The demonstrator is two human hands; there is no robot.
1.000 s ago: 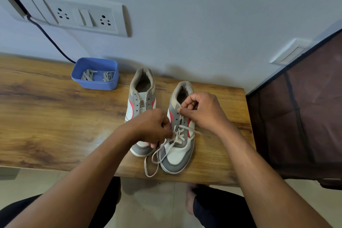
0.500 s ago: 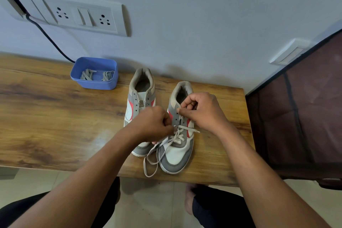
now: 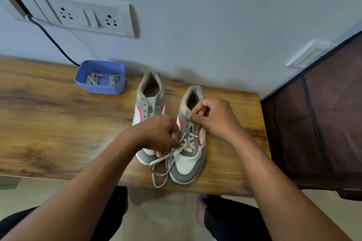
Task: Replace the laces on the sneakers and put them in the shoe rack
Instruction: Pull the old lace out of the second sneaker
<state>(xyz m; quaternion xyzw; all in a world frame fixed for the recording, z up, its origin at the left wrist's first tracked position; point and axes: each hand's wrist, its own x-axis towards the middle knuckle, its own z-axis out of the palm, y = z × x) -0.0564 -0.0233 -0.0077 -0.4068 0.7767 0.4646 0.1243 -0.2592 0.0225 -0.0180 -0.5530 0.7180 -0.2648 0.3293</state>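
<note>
Open tabletop (image 3: pixel 49 127) left of 2 sneakers (image 3: pixel 150 101); tub (image 3: pixel 101 88) at back.

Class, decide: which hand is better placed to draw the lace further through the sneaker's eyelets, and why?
Left, probably. The left hand grips the lace beside its crossings, while the right hand pinches the laced sneaker at its upper eyelet edge, apparently steadying it.

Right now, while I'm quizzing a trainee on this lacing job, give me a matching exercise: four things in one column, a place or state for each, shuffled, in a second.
1. blue tub
2. left-hand sneaker
3. right-hand sneaker
4. black cable

A. lower eyelets laced, lace ends loose
B. visible eyelets empty
C. runs from the wall plate down toward the tub
D. holds two lace bundles

Pairs: 1-D, 2-B, 3-A, 4-C.
</note>
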